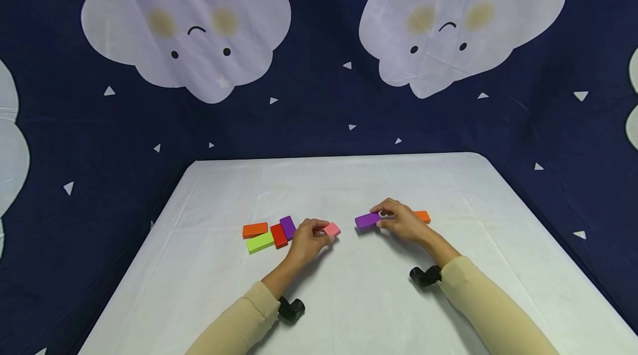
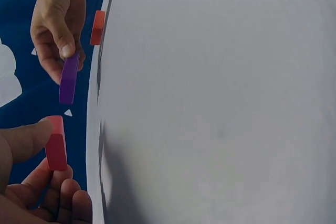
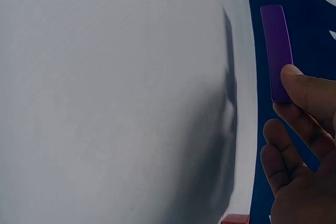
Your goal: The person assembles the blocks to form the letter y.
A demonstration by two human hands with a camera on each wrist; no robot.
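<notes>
My left hand (image 1: pixel 309 241) pinches a small pink block (image 1: pixel 332 229) between thumb and fingers, in the middle of the white table. The left wrist view shows the thumb on one end of that block, with the other fingers curled below. To the right, my right hand (image 1: pixel 397 220) grips a long purple block (image 1: pixel 368 221) by one end. Its free end points left, towards the pink block, with a gap between the two. In the right wrist view the thumb (image 3: pixel 310 90) lies across the lower part of the purple block.
Left of my left hand lie an orange block (image 1: pixel 255 230), a lime green block (image 1: pixel 261 242), a red block (image 1: pixel 279 236) and another purple block (image 1: pixel 287 227), close together. Another orange block (image 1: pixel 422 216) is partly hidden behind my right hand. A dark blue cloth with clouds (image 1: pixel 319 122) hangs beyond the white table (image 1: pixel 359 310).
</notes>
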